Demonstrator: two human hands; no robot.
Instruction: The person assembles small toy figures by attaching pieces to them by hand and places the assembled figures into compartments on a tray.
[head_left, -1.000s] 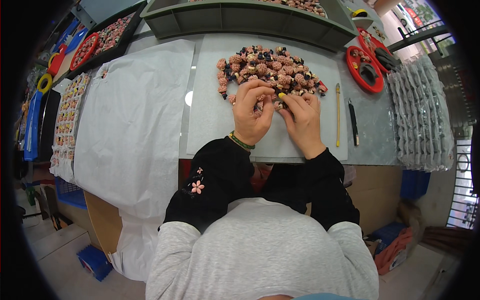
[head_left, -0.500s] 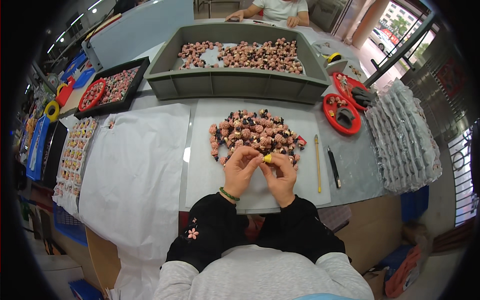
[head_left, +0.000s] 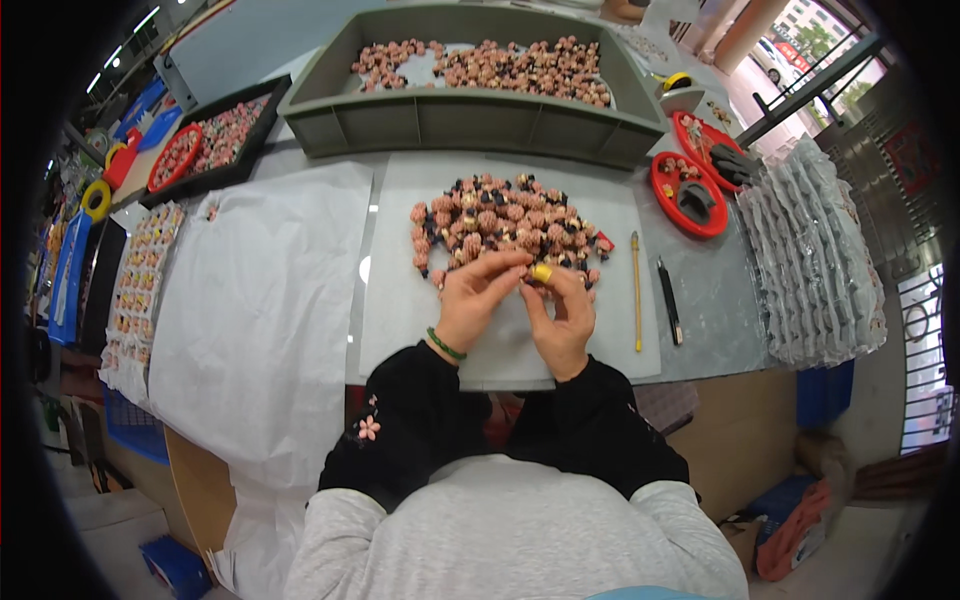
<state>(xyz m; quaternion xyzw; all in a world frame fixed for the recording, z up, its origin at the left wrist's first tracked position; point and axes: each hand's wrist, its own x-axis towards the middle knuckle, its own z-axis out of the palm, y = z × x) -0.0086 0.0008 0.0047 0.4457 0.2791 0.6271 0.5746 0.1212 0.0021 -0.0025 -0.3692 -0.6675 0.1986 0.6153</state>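
Over the near edge of a pile of small pink, dark blue and cream figure pieces [head_left: 500,215], my hands meet fingertip to fingertip. My left hand [head_left: 470,305] is closed in a pinch, with a green bracelet at its wrist. Opposite it, my right hand [head_left: 562,328] also pinches, and a yellow band [head_left: 541,271] sits around its index fingertip. Between the fingertips is a small figure piece [head_left: 527,281], dark and pinkish, mostly covered by fingers. Under the pile lies a white sheet [head_left: 600,345].
A large grey bin [head_left: 480,125] of similar pieces stands behind the pile. To the right lie a thin yellow-handled brush [head_left: 636,300], a black pen-like tool [head_left: 669,300], red trays [head_left: 690,222] and stacked clear-wrapped packs [head_left: 815,270]. A black tray [head_left: 255,140] stands far left.
The view has tipped downward, so the bin and pile sit higher in the picture. My hands stay together, their fingers slightly shifted around the small piece.
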